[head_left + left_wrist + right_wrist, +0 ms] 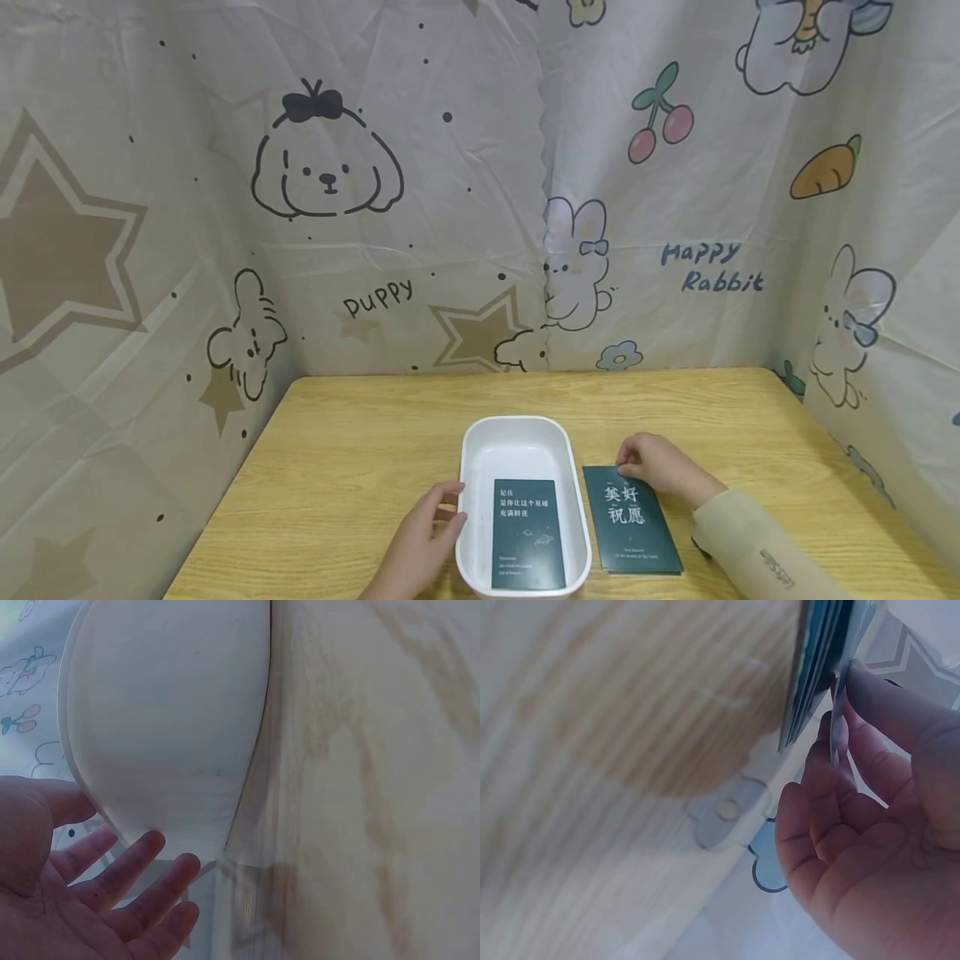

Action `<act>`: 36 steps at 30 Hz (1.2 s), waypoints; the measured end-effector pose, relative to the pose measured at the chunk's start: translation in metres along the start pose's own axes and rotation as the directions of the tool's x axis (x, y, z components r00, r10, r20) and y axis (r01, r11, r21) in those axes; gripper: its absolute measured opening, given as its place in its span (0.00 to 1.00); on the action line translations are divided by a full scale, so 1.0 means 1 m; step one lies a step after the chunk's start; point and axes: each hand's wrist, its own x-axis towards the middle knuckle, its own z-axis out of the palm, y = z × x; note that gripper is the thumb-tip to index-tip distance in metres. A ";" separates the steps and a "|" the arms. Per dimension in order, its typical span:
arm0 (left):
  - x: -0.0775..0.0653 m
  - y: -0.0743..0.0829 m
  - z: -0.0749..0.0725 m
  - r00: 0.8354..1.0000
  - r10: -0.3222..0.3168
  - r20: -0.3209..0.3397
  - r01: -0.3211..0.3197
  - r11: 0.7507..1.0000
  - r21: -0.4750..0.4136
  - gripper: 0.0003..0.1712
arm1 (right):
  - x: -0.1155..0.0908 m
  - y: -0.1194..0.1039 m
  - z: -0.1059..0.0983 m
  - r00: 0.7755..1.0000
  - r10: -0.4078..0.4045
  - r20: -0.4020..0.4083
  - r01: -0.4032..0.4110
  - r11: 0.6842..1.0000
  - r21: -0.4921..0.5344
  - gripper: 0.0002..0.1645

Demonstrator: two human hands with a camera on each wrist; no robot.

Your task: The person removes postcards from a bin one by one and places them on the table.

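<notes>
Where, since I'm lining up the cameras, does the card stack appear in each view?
Head: the card stack, bottom, right of centre, just right of the tray.
Left wrist: not in it.
Right wrist: the card stack, top, right of centre, seen edge-on, by the right hand.
Shared landmark: the table, in all three.

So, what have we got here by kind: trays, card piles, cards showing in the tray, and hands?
White tray: 1
Green card showing in the tray: 1
Green card pile beside the tray: 1 (its cards can't be counted)
Hands: 2 (left hand, right hand)
Total: 5
</notes>
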 end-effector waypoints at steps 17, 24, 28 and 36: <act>0.000 -0.001 0.001 1.000 0.018 -0.011 -0.018 1.000 -0.013 0.20 | 0.000 0.001 0.001 0.998 -0.025 -0.053 0.020 0.995 -0.093 0.08; 0.001 -0.002 0.002 1.000 0.003 -0.003 -0.003 1.000 -0.016 0.19 | -0.001 0.002 0.002 0.998 -0.014 -0.056 0.009 0.995 -0.099 0.08; 0.001 -0.002 0.002 1.000 -0.003 -0.003 0.003 1.000 -0.012 0.20 | -0.001 0.000 0.002 0.998 -0.020 -0.057 0.014 0.995 -0.104 0.08; 0.002 -0.002 0.001 1.000 -0.011 0.001 0.011 1.000 0.011 0.20 | -0.004 -0.011 0.000 0.996 -0.039 -0.076 0.030 0.994 -0.107 0.04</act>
